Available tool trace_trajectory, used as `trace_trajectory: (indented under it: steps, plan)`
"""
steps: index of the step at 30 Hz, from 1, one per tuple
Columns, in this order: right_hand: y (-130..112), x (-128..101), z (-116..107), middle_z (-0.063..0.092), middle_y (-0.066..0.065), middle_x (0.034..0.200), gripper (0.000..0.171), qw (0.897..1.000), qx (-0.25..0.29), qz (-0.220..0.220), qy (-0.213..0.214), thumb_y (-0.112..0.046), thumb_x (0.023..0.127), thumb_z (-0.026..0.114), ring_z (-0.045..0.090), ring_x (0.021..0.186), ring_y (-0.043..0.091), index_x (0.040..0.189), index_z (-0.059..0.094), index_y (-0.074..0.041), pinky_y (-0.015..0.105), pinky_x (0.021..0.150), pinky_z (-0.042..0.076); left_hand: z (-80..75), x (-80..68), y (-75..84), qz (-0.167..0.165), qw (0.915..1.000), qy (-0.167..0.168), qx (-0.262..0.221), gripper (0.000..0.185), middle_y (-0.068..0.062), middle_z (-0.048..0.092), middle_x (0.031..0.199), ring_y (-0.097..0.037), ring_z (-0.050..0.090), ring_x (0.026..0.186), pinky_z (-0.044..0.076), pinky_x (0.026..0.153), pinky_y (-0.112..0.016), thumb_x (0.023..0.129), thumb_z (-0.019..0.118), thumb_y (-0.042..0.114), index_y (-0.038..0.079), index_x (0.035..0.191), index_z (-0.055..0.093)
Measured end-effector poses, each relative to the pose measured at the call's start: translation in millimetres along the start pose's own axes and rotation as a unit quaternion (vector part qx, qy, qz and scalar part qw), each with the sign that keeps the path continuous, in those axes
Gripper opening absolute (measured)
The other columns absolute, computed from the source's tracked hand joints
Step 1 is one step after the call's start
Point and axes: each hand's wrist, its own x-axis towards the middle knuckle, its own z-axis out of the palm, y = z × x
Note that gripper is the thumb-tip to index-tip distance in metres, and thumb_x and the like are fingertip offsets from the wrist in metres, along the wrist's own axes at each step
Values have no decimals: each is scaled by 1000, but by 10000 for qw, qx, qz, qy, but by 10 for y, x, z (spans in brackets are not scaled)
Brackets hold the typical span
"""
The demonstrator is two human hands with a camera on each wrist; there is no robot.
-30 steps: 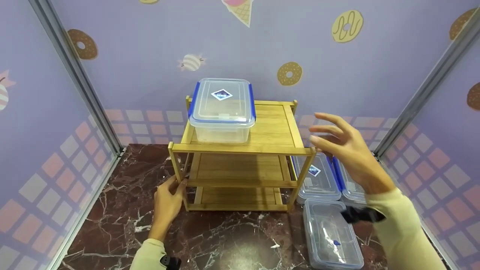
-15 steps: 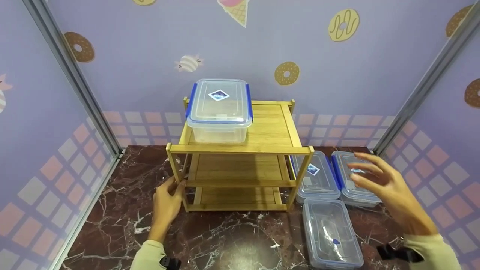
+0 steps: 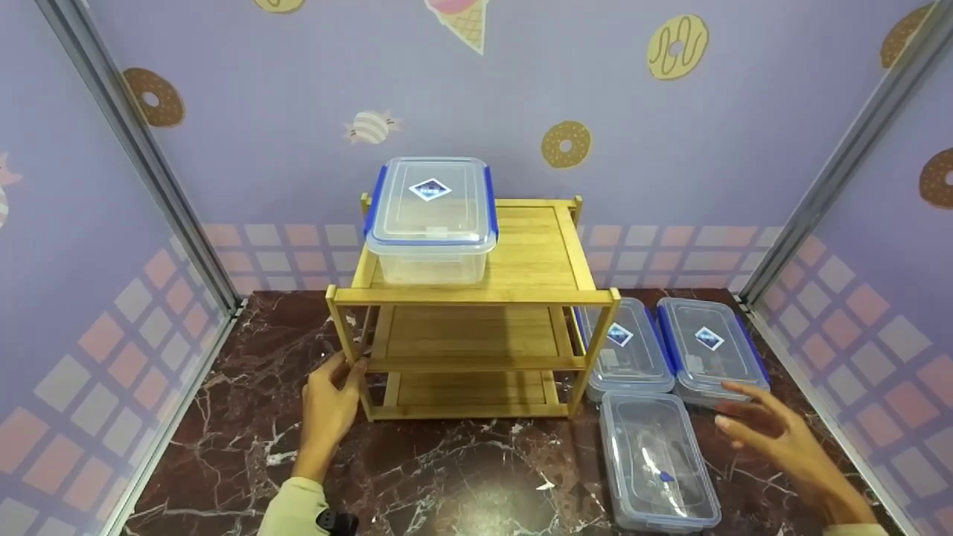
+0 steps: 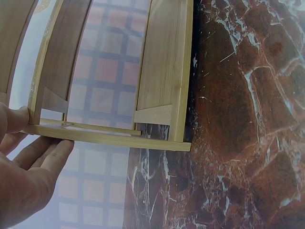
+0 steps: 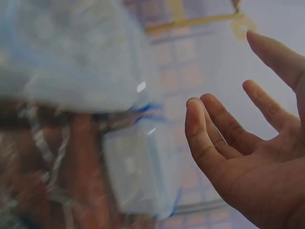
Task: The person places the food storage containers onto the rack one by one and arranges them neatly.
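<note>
A three-tier wooden shelf rack (image 3: 476,362) stands on the marble-patterned surface. My left hand (image 3: 330,398) grips its front left post (image 4: 109,138), thumb on one side and fingers on the other. On the top tier, toward the left, sits a lidded clear plastic food container (image 3: 430,212) with blue side clips. My right hand (image 3: 782,439) hangs at the right with fingers loosely bent and nothing in them, as the right wrist view (image 5: 252,148) confirms. Nearest to it are a flat container (image 3: 711,350) with blue clips and a plain clear one (image 3: 659,461) in front.
Another blue-clipped container (image 3: 624,350) lies against the rack's right side. Purple printed walls (image 3: 640,149) enclose the back and both sides, with metal corner posts (image 3: 134,141). The marble-patterned surface (image 3: 461,476) extends in front of the rack.
My right hand has moved right, down and back from beside the rack's top, uncovering the far right container. The left hand keeps its hold on the post, and the containers stay put.
</note>
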Motion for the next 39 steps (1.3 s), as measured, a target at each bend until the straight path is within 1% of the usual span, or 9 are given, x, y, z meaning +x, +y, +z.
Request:
trace_trajectory:
  steps: [2, 5, 11, 17, 22, 27, 31, 35, 39]
  plan:
    - [124, -14, 21, 55, 15, 129, 56, 9998, 2, 186, 0, -13, 94, 59, 63, 99, 29, 144, 34, -16, 43, 80, 54, -3, 2, -6, -22, 10000, -5, 8, 28, -13, 69, 108, -28, 67, 96, 53, 80, -47, 93, 61, 28, 14, 116, 66]
    - [279, -31, 75, 52, 25, 128, 57, 9997, -12, 243, -31, -13, 93, 60, 62, 101, 30, 143, 34, -12, 44, 80, 54, -10, -1, -16, -63, 10000, -20, 0, 28, -14, 68, 109, -29, 66, 97, 53, 81, -47, 93, 61, 28, 13, 117, 65]
    - [480, -58, 208, 49, 32, 127, 59, 9989, 183, 411, -128, -15, 92, 62, 63, 102, 25, 144, 33, -11, 45, 78, 54, -8, -8, -5, -63, 10000, -22, -46, 28, -14, 69, 108, -28, 67, 95, 54, 80, -46, 93, 61, 29, 15, 116, 66]
    - [585, -86, 342, 42, 24, 136, 60, 9978, 191, 598, -205, -16, 91, 64, 54, 111, 33, 143, 34, -16, 46, 76, 54, 6, -2, 8, -58, 10000, -26, -38, 29, -14, 69, 106, -28, 68, 93, 53, 81, -46, 92, 62, 27, 13, 118, 65]
    - [618, -100, 404, 37, 18, 138, 63, 9970, 248, 641, -361, -15, 90, 65, 55, 106, 33, 144, 33, -18, 45, 76, 54, 8, -8, 1, -51, 9996, -190, -178, 33, -18, 67, 110, -32, 66, 98, 52, 84, -49, 94, 60, 26, 10, 123, 61]
    - [634, -117, 430, 45, 22, 122, 69, 9950, 360, 703, -606, -13, 89, 65, 59, 96, 32, 146, 27, -16, 43, 76, 55, 8, -10, -18, -11, 9995, -242, -180, 37, -20, 65, 112, -34, 65, 98, 52, 84, -50, 94, 60, 28, 9, 125, 60]
    - [644, -107, 449, 47, 23, 111, 68, 9954, 413, 591, -632, -11, 89, 66, 58, 93, 27, 146, 28, -15, 41, 73, 55, 4, -1, -23, -2, 9996, -182, -194, 34, -17, 67, 110, -32, 66, 97, 52, 84, -49, 93, 61, 28, 11, 123, 62]
    - [650, -89, 457, 38, 19, 124, 64, 9948, 495, 552, -695, -10, 89, 64, 55, 95, 22, 145, 31, -16, 41, 74, 55, -4, 6, -27, -26, 9996, -158, -251, 32, -17, 68, 108, -31, 66, 96, 51, 85, -48, 93, 61, 26, 11, 121, 63]
    - [672, -81, 463, 30, 16, 134, 61, 9878, 1029, 742, -900, -9, 93, 59, 51, 104, 26, 146, 29, -17, 45, 84, 52, -7, 4, -31, -20, 9998, -118, -172, 31, -17, 68, 106, -31, 67, 94, 52, 84, -49, 93, 61, 25, 12, 121, 63]
